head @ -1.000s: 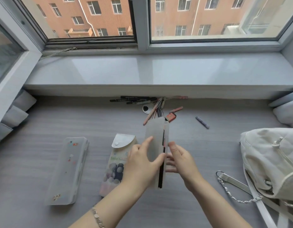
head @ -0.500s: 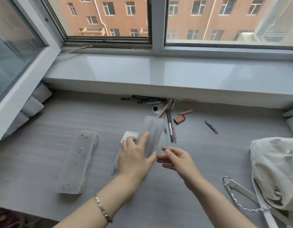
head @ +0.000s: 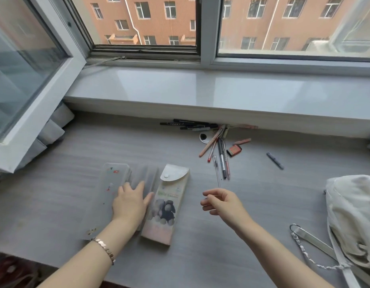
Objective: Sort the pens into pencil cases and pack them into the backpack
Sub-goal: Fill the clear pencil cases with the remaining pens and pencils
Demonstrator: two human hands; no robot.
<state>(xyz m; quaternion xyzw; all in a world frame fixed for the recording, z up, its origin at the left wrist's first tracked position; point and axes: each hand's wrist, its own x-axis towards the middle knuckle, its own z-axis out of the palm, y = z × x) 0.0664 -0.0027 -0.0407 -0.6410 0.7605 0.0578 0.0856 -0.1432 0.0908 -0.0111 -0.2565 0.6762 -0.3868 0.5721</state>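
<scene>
Our left hand (head: 131, 201) presses flat, grip wide, on a frosted pencil case (head: 143, 179) on the desk (head: 55, 200); our right hand (head: 223, 201) pinches a clear pen (head: 216, 173).

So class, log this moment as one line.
left hand: flat on frosted case | right hand: pinching clear pen | backpack: unpacked

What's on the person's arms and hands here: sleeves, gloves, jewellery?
Both forearms are bare to the frame edge: no sleeves or gloves show. The left hand has a rose-gold link bracelet at the wrist, made of small faceted segments. The right hand wears nothing at the wrist. No rings can be made out on either hand.
</scene>
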